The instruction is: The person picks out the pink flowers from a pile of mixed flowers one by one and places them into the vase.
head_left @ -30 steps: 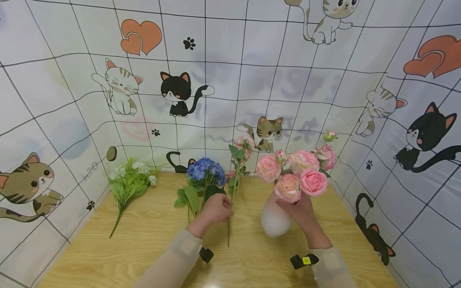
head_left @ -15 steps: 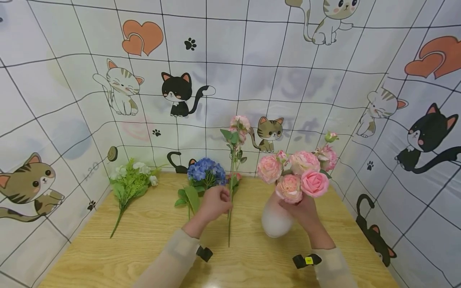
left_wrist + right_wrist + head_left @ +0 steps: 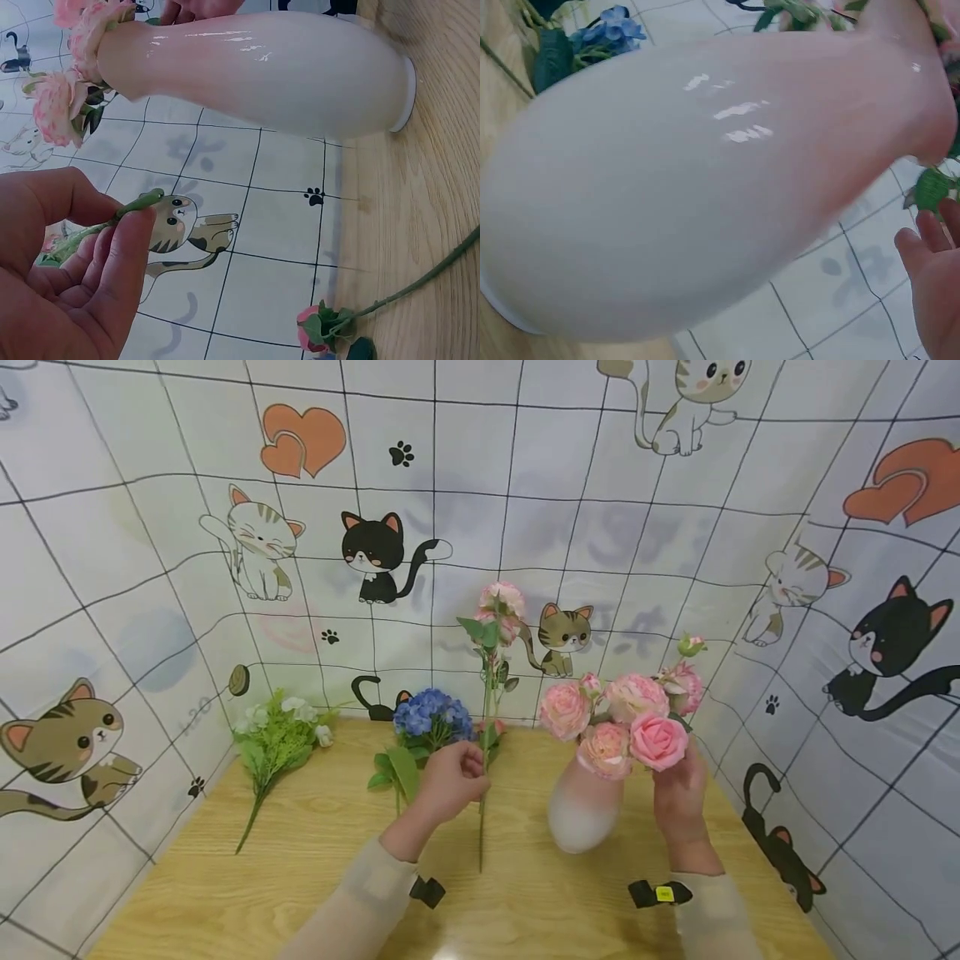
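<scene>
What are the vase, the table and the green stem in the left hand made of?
Vase: probably glazed ceramic, maybe glass, because it's smooth with bright glints. Table: wood, or a wood-look top, slightly shiny, with grain lines showing. Green stem: perhaps plastic, since it looks smooth and blunt-ended, but I can't be sure.

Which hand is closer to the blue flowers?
Left. The left hand is just in front of the blue flowers; the right hand is well to their right, beyond the vase.

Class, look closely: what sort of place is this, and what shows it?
Probably a makeshift flower-arranging corner: a wood-grain table bears a vase of pink flowers, and a cartoon-cat backdrop rises on three sides.
</scene>
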### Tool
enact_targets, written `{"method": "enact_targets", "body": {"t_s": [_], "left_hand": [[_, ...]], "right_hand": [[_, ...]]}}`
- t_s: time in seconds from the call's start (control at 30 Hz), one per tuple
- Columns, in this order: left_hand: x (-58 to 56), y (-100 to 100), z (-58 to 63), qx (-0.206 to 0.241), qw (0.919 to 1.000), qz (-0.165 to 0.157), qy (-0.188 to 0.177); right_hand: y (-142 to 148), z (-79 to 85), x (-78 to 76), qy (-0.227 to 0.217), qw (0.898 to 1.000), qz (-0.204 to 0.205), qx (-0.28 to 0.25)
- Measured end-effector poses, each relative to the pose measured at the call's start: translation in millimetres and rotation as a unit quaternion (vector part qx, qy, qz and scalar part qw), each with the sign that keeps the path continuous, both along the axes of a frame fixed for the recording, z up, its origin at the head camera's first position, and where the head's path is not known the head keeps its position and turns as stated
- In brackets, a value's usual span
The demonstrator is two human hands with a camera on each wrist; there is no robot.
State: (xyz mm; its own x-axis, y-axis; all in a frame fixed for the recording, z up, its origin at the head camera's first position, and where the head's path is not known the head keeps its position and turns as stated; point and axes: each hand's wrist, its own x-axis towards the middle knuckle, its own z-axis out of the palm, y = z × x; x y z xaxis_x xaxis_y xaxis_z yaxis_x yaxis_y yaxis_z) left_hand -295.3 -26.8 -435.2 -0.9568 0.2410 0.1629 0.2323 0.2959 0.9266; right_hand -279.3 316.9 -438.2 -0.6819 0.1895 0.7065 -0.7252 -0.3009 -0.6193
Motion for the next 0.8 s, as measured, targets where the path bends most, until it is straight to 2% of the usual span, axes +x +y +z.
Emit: {"method": "enact_targets", "body": {"t_s": [0.1,0.17,0.3,0.47,0.63,0.8], "left_hand": [[3.0,-1.7,2.1,-0.001,0.9999,0.003,0.011],[4.9,-2.6,4.4,0.004,0.9999,0.001,0.009],[11.1,-6.6,12.8,0.012,0.9999,0.001,0.004],[18.6,-14.8,18.6,0.015,0.9999,-0.004,0.000],[24.0,-20.1,18.5,0.011,0.9999,-0.005,-0.002],[28.3,-22.7,19.7,0.005,1.0000,0.002,0.000]], "right_hand": [[9.9,4.5,3.8,0.026,0.999,-0.024,-0.039],[15.8,11.2,8.4,0.035,0.995,-0.054,-0.075],[21.3,27.6,18.2,0.060,0.981,-0.125,-0.138],[14.4,48.7,34.5,0.082,0.957,-0.204,-0.187],[-8.5,76.1,56.4,0.106,0.940,-0.217,-0.243],[-33.7,102.9,71.3,0.126,0.931,-0.196,-0.282]]}}
